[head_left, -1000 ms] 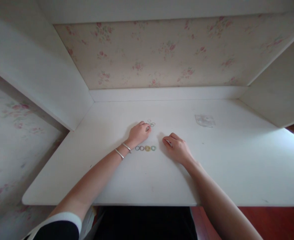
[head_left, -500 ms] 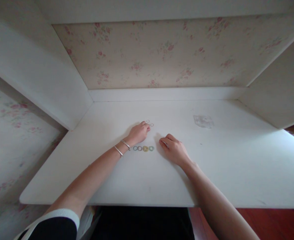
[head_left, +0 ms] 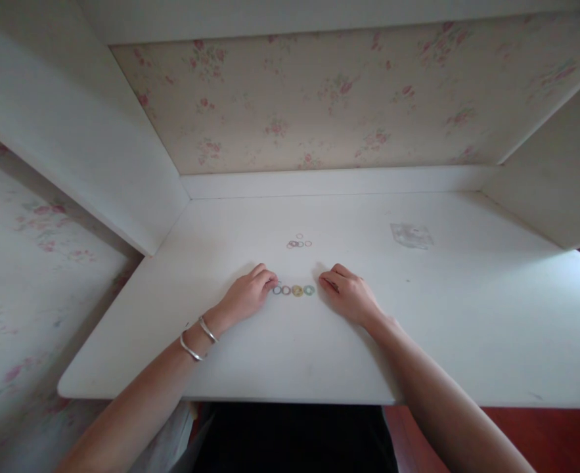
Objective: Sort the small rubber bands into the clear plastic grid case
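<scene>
Side by side in a row on the white tabletop (head_left: 294,355) lie a blue-grey ring (head_left: 277,290), a mauve ring (head_left: 286,290), a yellow ring (head_left: 297,291) and a green ring (head_left: 309,290), all small. My left hand (head_left: 247,293) rests at the row's left end, thumb and fingers pinched together. A thin dark edge at its fingertips looks like part of a small ring. Just past the green ring, my right hand (head_left: 347,294) is closed with curled fingers, and what it holds, if anything, is hidden. Farther back lies a loose group of several thin rings (head_left: 308,244), some overlapping.
A clear plastic bag (head_left: 412,236) lies at the back right of the tabletop. Behind it rise a white ledge (head_left: 339,182) and a flower-patterned wall (head_left: 290,98). White side panels (head_left: 97,131) bound the desk. Two silver bangles (head_left: 191,348) circle my left wrist.
My left hand has drawn back from the far group of rings to the left end of the row, leaving that group uncovered. The right hand has stayed near the green ring.
</scene>
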`<state>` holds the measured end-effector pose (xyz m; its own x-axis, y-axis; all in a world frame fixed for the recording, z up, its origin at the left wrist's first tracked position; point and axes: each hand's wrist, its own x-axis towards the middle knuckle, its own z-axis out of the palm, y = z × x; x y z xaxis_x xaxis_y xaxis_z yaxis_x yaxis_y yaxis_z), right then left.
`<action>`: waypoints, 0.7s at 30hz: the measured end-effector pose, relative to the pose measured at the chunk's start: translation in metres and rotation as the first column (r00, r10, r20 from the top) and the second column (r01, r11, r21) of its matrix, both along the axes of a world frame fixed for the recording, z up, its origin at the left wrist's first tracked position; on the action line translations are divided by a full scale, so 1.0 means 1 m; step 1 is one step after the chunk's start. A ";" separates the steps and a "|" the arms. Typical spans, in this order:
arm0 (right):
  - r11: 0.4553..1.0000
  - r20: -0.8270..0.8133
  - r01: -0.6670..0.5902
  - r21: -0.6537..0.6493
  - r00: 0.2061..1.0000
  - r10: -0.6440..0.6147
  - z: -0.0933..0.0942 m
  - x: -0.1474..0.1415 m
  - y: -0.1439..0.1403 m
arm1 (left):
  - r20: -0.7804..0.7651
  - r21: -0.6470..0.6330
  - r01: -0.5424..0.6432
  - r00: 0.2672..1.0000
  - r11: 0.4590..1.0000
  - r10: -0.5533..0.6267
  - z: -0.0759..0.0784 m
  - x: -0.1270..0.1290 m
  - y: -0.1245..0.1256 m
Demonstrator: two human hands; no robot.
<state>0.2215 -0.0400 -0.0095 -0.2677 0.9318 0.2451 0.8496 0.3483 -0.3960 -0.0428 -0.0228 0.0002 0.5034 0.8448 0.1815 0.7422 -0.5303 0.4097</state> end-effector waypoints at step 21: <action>0.999 -0.070 0.031 -0.020 0.997 -0.033 -0.004 -0.004 0.007 | 0.095 -0.030 -0.032 0.995 0.999 0.034 -0.007 -0.002 0.002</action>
<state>0.2176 -0.0328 -0.0138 -0.2203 0.9443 0.2446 0.8299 0.3132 -0.4618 -0.0450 -0.0205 -0.0066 0.4565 0.8662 0.2033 0.7159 -0.4933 0.4941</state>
